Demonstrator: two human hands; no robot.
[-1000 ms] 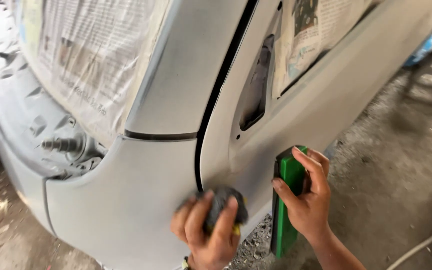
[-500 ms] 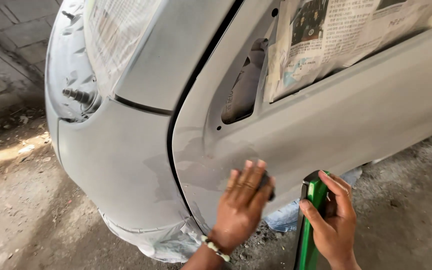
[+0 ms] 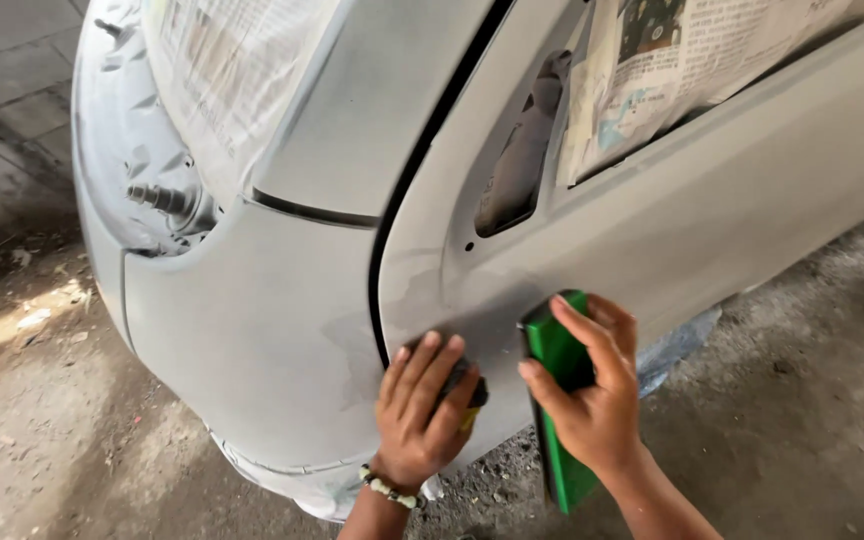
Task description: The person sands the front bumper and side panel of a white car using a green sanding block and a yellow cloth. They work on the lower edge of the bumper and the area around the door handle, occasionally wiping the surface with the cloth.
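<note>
Against one grey door (image 3: 752,200), left hand (image 3: 417,410) presses one pad (image 3: 470,380), right hand (image 3: 592,400) grips one green block (image 3: 560,420).

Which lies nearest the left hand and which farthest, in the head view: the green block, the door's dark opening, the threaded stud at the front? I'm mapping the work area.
From the left hand:
1. Green block, just to its right, in the right hand.
2. Dark opening, above on the door.
3. Threaded stud, far up left at the front.

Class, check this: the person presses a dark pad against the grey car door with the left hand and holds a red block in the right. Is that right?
Not quite. The block in the right hand is green, not red, as the head view shows. The left hand does press a dark pad against the grey car door.
</note>
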